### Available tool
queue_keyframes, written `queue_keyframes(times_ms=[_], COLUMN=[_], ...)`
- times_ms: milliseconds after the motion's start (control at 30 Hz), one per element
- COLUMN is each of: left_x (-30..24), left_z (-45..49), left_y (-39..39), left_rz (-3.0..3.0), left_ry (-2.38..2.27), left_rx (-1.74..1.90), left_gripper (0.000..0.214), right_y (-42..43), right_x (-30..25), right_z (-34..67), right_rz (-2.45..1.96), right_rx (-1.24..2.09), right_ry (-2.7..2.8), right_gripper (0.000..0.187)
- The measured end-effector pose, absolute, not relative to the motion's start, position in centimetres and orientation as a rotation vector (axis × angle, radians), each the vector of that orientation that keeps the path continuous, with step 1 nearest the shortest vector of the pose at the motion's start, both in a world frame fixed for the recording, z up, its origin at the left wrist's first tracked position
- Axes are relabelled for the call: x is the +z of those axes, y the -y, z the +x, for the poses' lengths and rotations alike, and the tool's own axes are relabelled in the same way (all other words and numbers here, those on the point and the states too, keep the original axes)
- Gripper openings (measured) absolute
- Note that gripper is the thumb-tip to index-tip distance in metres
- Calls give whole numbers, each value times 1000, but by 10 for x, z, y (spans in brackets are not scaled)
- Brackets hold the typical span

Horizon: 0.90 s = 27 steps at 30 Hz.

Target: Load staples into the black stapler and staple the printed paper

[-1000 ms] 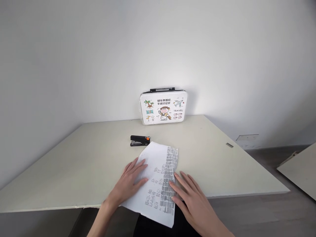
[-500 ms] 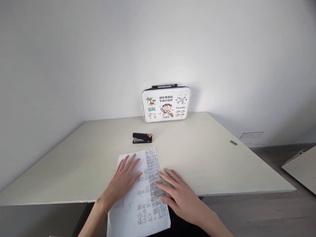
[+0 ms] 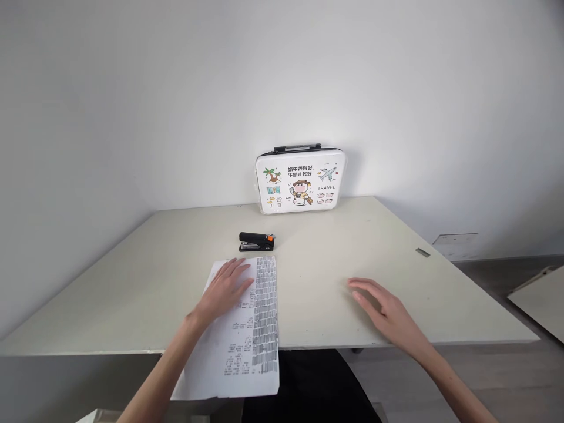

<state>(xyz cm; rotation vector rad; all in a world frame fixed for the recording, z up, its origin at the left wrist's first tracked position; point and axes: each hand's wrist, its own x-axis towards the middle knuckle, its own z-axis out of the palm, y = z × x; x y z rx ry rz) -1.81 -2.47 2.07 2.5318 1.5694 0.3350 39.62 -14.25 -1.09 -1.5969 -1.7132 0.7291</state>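
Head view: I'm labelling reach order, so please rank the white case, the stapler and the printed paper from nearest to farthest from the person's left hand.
1. Printed paper: directly under the left hand, overhanging the table's near edge.
2. Stapler: just past the paper's far edge.
3. White case: farthest, at the table's back by the wall.

Bare hands (image 3: pixel 224 289) (image 3: pixel 392 317), black-clad lap (image 3: pixel 308 388)
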Motion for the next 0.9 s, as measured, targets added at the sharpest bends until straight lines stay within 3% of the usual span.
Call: queue_keyframes(times_ms=[267, 900], left_x=[0, -4], left_z=[9, 0], left_y=[7, -21], left_rz=[2527, 2578], left_ry=[-1644, -1687], left_rx=[245, 261], left_gripper=[67, 66], right_y=[147, 145], right_x=[-20, -30], right_z=[388, 390], right_rz=[-1583, -1574], right_rx=[534, 518], right_ry=[1799, 1791], right_gripper=[38, 34])
